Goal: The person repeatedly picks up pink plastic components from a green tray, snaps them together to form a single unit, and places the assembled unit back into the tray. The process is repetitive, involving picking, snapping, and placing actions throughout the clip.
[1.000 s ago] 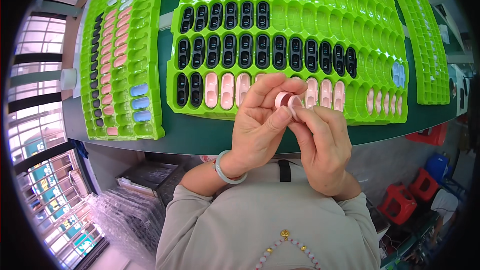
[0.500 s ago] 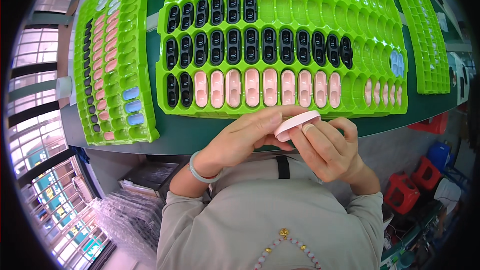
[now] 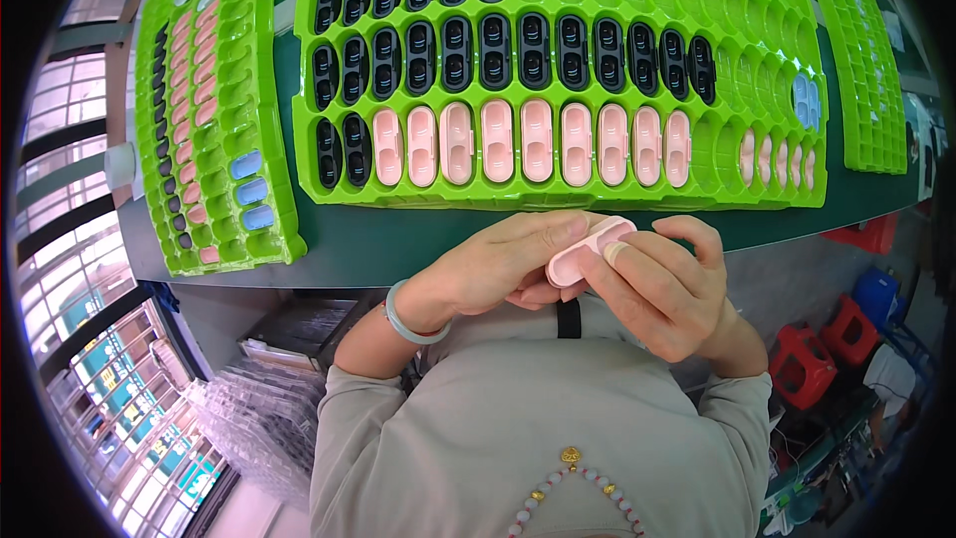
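Between my two hands, just in front of the green tray [image 3: 597, 198], is a pink oval earbud case part [image 3: 570, 267]. It is tilted, with its hollowed side now partly facing up. My left hand [image 3: 503, 257] grips its left end, the thumb lying along the upper edge. From the right, my right hand [image 3: 669, 289] presses its fingertips into the hollow, partly covering it. In the tray's nearest row stand pink earbud case parts [image 3: 497, 140] of the same kind, with two black ones [image 3: 329, 149] at the left end.
Black case parts [image 3: 535, 52] fill much of the tray's middle row. Blue parts [image 3: 806, 102] and small pink pieces [image 3: 766, 157] sit at its right. Another green tray [image 3: 291, 239] stands left, a third [image 3: 876, 154] right. Red stools [image 3: 803, 369] are at lower right.
The pink case part has turned from nearly edge-on so its hollowed inside shows more. Both hands still hold it. The trays appear slightly higher in view.
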Motion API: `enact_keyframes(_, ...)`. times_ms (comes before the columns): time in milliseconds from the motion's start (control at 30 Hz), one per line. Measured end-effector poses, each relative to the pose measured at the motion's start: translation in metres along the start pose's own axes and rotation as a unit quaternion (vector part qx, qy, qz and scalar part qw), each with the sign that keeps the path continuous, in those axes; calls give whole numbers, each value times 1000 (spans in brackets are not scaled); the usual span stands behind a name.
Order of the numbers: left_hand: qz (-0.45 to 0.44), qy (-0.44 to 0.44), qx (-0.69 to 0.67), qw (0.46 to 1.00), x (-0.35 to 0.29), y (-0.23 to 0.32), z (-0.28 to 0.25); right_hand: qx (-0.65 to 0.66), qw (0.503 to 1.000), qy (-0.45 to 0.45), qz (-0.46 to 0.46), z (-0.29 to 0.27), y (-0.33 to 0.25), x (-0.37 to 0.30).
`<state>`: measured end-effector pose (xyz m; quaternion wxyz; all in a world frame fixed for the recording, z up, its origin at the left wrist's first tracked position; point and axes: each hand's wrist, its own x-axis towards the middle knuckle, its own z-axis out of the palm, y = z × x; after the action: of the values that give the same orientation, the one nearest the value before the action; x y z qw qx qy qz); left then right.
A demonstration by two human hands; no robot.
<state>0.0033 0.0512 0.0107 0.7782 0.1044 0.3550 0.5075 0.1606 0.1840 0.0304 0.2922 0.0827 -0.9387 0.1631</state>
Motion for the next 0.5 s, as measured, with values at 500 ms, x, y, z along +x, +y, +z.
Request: enact_keyframes(500, -13, -10, -37, 999, -4, -1, -3, -91, 995, -22, -24, 13, -7, -17)
